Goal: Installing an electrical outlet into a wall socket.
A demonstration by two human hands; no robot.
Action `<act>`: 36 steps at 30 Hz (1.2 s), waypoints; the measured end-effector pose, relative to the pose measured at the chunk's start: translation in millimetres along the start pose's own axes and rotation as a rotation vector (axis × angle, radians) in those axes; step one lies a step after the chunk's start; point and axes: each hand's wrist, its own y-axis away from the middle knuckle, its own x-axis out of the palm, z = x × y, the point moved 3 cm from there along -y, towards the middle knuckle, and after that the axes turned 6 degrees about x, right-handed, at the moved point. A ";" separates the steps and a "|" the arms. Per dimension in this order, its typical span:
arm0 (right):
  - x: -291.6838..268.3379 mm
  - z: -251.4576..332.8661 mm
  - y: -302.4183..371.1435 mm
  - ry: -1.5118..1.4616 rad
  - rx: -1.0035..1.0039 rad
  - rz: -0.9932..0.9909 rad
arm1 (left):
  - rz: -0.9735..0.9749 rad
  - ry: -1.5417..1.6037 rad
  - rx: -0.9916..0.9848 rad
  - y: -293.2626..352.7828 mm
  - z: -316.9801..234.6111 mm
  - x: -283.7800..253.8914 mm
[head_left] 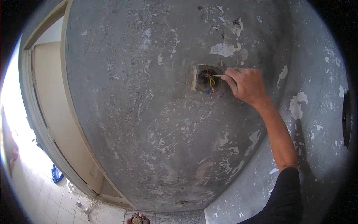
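My right hand [247, 85] is closed, pinching a thin pale rod-like tool [217, 75] between thumb and fingers. The tool's tip reaches into a square wall box [194, 78] recessed in the grey wall. Electrical wires [212, 81], among them a yellow-green one, a blue-capped end and bare copper ends, hang out of the box. The tip is at the wires; whether it touches them I cannot tell. At the lower edge, my left hand [129, 220] is partly in view, its fingers curled around a rough tan-brown lump [138, 220] whose kind is not clear.
Scraped grey wall [149, 112] with white patches surrounds the box and meets another wall [317, 123] at right. A door frame [69, 82] stands at left. A blue bag-like object [57, 174] and debris [87, 209] lie on the tiled floor. A dark round object [346, 119] is far right.
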 end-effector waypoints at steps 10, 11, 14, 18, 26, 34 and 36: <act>2.0 -11.1 -14.5 0.035 -0.132 0.044 | 0.101 0.018 -0.003 -1.2 5.1 -4.9; 6.7 -11.4 -14.9 -0.023 -0.156 0.047 | 0.075 0.009 0.013 -2.0 3.9 -9.0; 8.8 -12.5 -5.2 -0.129 -0.109 0.047 | 0.107 0.022 0.026 0.4 2.8 -15.4; 7.6 -13.5 -4.6 -0.166 -0.110 -0.004 | 0.161 0.023 0.008 4.6 -2.7 -21.1; 1.9 -14.2 -3.1 -0.139 -0.221 -0.013 | 0.132 0.108 0.066 13.6 -10.8 -14.5; -10.5 -19.7 15.4 -0.285 0.135 -0.075 | 0.003 0.082 0.169 20.4 -15.7 -2.9; -3.0 -23.0 16.4 -0.445 0.235 -0.069 | 0.096 0.095 0.099 13.3 -15.6 -4.4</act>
